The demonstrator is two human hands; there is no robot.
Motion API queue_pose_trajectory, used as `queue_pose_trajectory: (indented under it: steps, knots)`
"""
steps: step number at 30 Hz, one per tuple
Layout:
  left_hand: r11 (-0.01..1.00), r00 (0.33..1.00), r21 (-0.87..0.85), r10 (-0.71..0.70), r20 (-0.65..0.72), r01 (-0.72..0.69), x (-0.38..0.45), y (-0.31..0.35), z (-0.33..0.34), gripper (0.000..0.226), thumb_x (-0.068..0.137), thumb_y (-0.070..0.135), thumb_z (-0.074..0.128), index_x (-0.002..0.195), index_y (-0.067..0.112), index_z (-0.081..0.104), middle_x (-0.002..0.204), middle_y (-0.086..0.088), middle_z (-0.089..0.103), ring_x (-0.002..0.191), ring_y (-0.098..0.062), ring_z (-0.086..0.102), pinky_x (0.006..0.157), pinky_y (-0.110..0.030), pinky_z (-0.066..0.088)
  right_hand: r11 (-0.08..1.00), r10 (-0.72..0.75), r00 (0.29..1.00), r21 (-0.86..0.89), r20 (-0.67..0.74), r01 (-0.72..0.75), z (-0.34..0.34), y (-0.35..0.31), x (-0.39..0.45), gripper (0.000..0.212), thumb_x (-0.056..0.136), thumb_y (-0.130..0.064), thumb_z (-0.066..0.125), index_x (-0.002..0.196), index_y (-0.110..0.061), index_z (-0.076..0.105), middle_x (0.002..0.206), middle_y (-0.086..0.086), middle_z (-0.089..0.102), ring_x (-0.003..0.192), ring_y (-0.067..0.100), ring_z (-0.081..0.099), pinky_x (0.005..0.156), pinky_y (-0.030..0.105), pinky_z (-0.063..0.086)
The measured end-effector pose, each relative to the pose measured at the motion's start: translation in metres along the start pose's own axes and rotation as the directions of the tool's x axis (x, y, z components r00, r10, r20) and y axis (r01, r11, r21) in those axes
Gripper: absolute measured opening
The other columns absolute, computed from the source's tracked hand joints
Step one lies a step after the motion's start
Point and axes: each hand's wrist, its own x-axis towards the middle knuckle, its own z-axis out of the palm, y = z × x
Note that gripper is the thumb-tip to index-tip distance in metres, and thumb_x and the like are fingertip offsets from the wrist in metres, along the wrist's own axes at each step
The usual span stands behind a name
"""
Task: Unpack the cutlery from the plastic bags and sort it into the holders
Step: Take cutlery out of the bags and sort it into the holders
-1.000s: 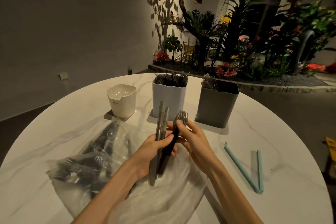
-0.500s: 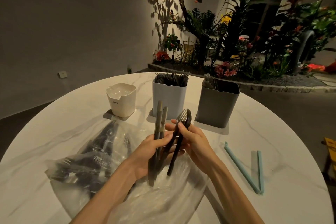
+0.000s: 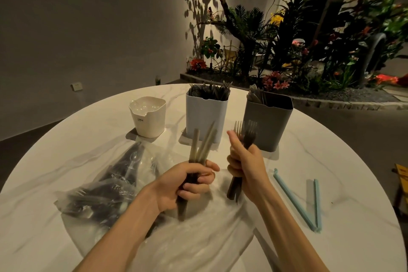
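My left hand (image 3: 187, 183) grips a bunch of knives (image 3: 202, 146), blades pointing up, over the table's middle. My right hand (image 3: 247, 165) grips a few forks (image 3: 247, 133), tines up, just in front of the grey holder (image 3: 268, 123). The pale blue holder (image 3: 206, 115) behind the knives is packed with forks. A small white holder (image 3: 149, 117) stands at the left. A clear plastic bag (image 3: 106, 192) with dark cutlery inside lies at the left, and an opened empty bag (image 3: 198, 238) spreads under my forearms.
Two light blue bag clips (image 3: 295, 199) lie on the marble table (image 3: 331, 183) at the right. Cutlery tips stick out of the grey holder's back left corner. A planter bed with plants (image 3: 287, 51) lies beyond the table's far edge.
My hands have come apart: the right one has drawn the forks out of the bunch and moved right toward the grey holder. The left hand keeps the knives.
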Motion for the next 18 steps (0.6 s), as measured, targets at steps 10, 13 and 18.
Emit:
queue_pose_trajectory:
  steps: [10,13,18]
  knots:
    - [0.963,0.998,0.267,-0.032,-0.046,0.043,-0.001,0.0,0.005,0.037,0.094,0.02,0.068,0.123,0.0,0.056,0.077,-0.003,0.051,0.05,-0.006,0.035,0.041,-0.015,0.03,0.998,0.06,0.998,-0.033,0.028,-0.059,-0.001,0.0,-0.003,0.024,0.088,-0.025,0.076,0.075,-0.012,0.061,0.052,-0.005,0.037,0.043,0.008,0.027,0.041,0.018,0.026]
    - [0.956,0.983,0.261,0.162,-0.083,-0.135,-0.002,0.003,-0.001,0.046,0.091,0.018,0.069,0.134,0.004,0.058,0.107,-0.015,0.07,0.062,-0.011,0.054,0.05,-0.016,0.047,0.998,0.02,0.996,0.06,-0.083,-0.015,-0.005,0.0,0.0,0.026,0.091,-0.026,0.072,0.086,-0.002,0.062,0.053,-0.002,0.038,0.04,0.007,0.026,0.039,0.018,0.024]
    - [0.946,0.948,-0.075,0.312,-0.062,-0.317,-0.003,0.005,-0.01,0.05,0.087,0.008,0.063,0.136,0.001,0.06,0.137,-0.029,0.058,0.07,-0.013,0.064,0.051,-0.017,0.053,0.973,0.003,0.967,0.226,-0.255,0.056,-0.008,0.001,0.003,0.02,0.093,-0.024,0.069,0.087,-0.004,0.066,0.054,-0.001,0.044,0.04,0.006,0.03,0.038,0.017,0.025]
